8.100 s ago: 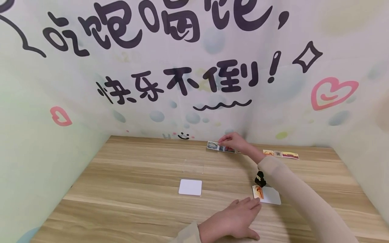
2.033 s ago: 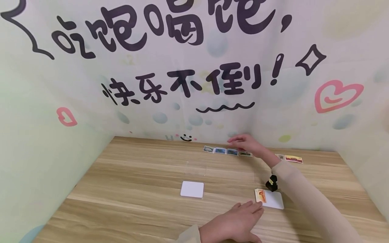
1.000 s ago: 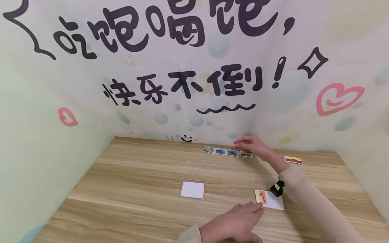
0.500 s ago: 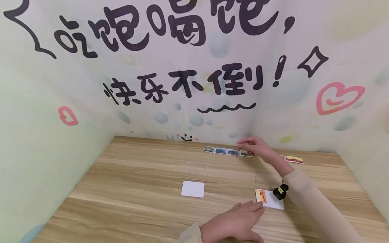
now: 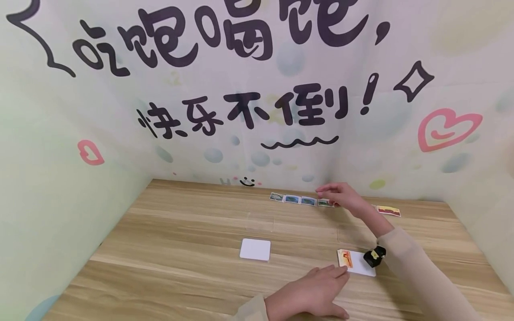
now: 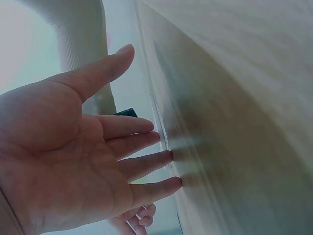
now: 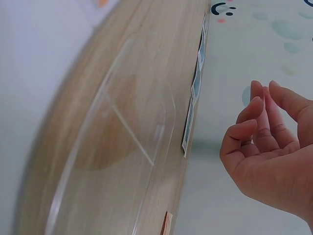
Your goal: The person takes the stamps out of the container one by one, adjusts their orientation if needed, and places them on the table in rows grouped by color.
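Observation:
In the head view my left hand lies palm down near the front, fingers straight. Its fingertips are right at the near edge of a white card stack bearing a small orange picture. The left wrist view shows its spread fingers and bare palm. At the back, my right hand hovers over the right part of a row of small stamp-like pictures. Seen from the right wrist, this hand's fingers are loosely curled with nothing between them. My forearm hides part of the row; a yellow and red picture shows beyond it.
A blank white card lies mid-table. Behind it is a thin clear plastic piece; a large clear piece shows in the right wrist view. A printed cloth wall stands behind the wooden table.
My right hand was on the left-hand pictures several seconds ago and has moved right along the row, uncovering them. Lately it drifts slightly right. My left hand stays put by the card stack.

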Motion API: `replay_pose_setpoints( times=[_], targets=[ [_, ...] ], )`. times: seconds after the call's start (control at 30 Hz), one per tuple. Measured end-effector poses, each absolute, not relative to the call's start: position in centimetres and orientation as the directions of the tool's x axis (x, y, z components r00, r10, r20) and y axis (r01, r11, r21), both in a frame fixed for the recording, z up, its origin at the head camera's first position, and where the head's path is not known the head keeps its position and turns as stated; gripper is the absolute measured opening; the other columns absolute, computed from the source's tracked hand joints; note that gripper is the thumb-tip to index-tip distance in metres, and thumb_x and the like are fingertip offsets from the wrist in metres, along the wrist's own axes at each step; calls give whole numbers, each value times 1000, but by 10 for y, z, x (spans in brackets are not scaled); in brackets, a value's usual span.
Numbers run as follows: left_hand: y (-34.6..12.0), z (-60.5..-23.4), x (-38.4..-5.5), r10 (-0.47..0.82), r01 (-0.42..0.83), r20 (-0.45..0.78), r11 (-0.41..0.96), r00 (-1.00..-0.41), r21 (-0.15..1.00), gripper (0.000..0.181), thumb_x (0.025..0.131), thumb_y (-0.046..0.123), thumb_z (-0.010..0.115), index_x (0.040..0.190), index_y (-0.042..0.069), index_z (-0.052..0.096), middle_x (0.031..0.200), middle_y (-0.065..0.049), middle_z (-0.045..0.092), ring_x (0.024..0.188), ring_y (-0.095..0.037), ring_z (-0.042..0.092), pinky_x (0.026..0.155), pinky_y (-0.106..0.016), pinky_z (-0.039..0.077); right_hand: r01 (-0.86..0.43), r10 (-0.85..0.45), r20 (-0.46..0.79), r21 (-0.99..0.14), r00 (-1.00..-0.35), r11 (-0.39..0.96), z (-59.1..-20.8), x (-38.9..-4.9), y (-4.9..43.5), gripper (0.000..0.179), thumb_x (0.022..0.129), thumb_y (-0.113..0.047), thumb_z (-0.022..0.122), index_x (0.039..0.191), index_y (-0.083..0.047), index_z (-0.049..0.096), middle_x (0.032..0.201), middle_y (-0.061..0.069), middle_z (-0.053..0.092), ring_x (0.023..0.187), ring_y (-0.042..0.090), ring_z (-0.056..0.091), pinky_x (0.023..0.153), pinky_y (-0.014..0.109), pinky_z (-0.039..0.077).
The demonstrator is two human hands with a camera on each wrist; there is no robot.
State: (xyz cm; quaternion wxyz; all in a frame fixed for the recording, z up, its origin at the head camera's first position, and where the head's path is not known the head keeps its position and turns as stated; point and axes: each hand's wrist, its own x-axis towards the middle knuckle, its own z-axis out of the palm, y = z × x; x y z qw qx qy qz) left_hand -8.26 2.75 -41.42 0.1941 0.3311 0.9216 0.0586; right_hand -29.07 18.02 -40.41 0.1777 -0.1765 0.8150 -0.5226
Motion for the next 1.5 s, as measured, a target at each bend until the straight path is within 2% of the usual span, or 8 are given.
replay_pose_setpoints(
  times=[0.37,0.67,0.97,1.13,1.37,1.5],
  targets=[
    [27,-413,-84,636,585,-317,772,-704,249,81,96,59,70,162,20,43,169,11,33,152,-9,38,115,-35,43,-108,-478,-91,-921,-874,374,-404,-285,188,40,108,-16,60,137,13,59,122,20,73,74,15,53,69,29,49],
    [26,-413,-81,630,589,-290,777,-721,224,80,96,59,70,161,20,44,168,12,35,151,-8,38,115,-31,42,-116,-476,-84,-920,-875,375,-399,-279,190,41,108,-16,61,135,14,60,109,5,74,76,16,55,69,29,49],
    [26,-414,-85,642,587,-312,767,-700,260,79,97,57,70,161,19,44,168,11,36,151,-8,38,114,-31,42,-116,-465,-95,-907,-880,404,-395,-270,195,42,108,-18,61,137,11,59,103,5,70,79,18,53,70,30,48],
    [28,-434,-94,658,596,-316,753,-684,277,79,98,58,69,163,20,42,168,11,34,152,-9,38,115,-33,42,-104,-460,-109,-905,-881,414,-395,-265,197,42,107,-20,62,137,10,60,103,4,68,80,19,54,72,31,50],
    [32,-476,-109,681,612,-298,732,-669,299,83,97,64,65,164,24,38,170,12,30,153,-9,36,115,-36,43,-99,-453,-115,-901,-884,422,-396,-258,201,41,108,-20,61,136,10,60,115,13,72,79,18,54,73,31,50],
    [35,-492,-116,702,646,-268,712,-660,274,84,97,68,62,165,25,37,169,12,29,152,-6,34,116,-29,41,-94,-451,-113,-907,-885,412,-397,-255,203,41,108,-19,62,136,10,60,116,12,72,77,17,54,71,30,49]
  ],
)
